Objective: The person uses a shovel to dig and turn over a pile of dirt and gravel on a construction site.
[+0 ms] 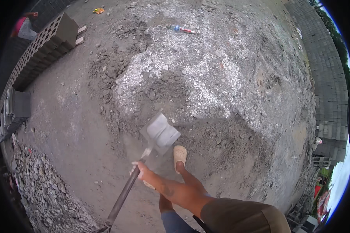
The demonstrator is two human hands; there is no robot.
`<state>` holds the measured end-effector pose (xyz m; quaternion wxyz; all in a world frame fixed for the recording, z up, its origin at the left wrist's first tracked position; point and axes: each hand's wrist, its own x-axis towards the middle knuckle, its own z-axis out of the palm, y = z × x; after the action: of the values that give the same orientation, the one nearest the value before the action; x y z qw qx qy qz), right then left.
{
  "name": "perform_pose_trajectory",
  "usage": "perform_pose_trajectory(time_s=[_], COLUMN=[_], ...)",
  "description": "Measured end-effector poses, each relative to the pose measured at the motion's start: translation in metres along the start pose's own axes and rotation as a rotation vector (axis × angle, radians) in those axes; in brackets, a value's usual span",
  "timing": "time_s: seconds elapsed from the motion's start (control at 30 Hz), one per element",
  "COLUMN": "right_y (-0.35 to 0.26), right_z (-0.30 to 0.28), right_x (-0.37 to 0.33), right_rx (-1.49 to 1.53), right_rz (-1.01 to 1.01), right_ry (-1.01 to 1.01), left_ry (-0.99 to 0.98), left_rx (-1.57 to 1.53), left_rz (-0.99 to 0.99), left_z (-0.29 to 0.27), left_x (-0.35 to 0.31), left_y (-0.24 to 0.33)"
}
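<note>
My right hand is wrapped round the dark shaft of a shovel, close to where the shaft meets the blade. The pale grey metal blade is tilted and slightly blurred, above the gravelly ground just ahead of my feet. I see no heap of material on it. The shaft runs down toward the lower left edge, where the handle's end is cut off. My left hand is out of sight. My right forearm crosses in front of my legs. A beige clog stands beside the blade; the other is mostly hidden behind my forearm.
Loose grey soil and pale gravel spread ahead. A stone heap lies lower left. Stacked hollow blocks stand at the left, a block wall at the right. A plastic bottle lies far ahead. Another person is at the far left.
</note>
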<state>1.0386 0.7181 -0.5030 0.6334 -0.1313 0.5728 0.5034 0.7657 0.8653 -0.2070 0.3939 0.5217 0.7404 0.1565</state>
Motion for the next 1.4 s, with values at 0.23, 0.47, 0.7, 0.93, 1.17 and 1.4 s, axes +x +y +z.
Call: perform_pose_trajectory(time_s=[0.23, 0.47, 0.7, 0.93, 1.17, 1.4], right_y=[-0.046, -0.064, -0.057, 0.296, 0.168, -0.102], right_z=[-0.019, -0.063, -0.081, -0.023, 0.026, -0.055], right_x=[0.004, -0.082, -0.153, -0.045, 0.043, 0.007], right_rx=[-0.093, -0.086, 0.042, -0.221, 0.014, -0.146], right_rz=[-0.167, -0.316, -0.380, 0.249, 0.159, -0.560], right_ry=[0.086, -0.091, -0.152, -0.033, -0.073, -0.310], left_ry=[-0.062, -0.337, -0.346, 0.518, 0.056, -0.141], left_rx=[-0.098, -0.049, 0.018, 0.160, 0.108, -0.076], left_rz=[0.009, 0.317, 0.464, 0.169, 0.119, -0.042], left_z=[-0.045, -0.077, -0.103, -0.338, -0.165, 0.042], left_x=[-0.018, -0.079, -0.099, -0.071, 0.107, 0.038], left_y=[-0.011, -0.044, -0.052, -0.059, 0.022, -0.025])
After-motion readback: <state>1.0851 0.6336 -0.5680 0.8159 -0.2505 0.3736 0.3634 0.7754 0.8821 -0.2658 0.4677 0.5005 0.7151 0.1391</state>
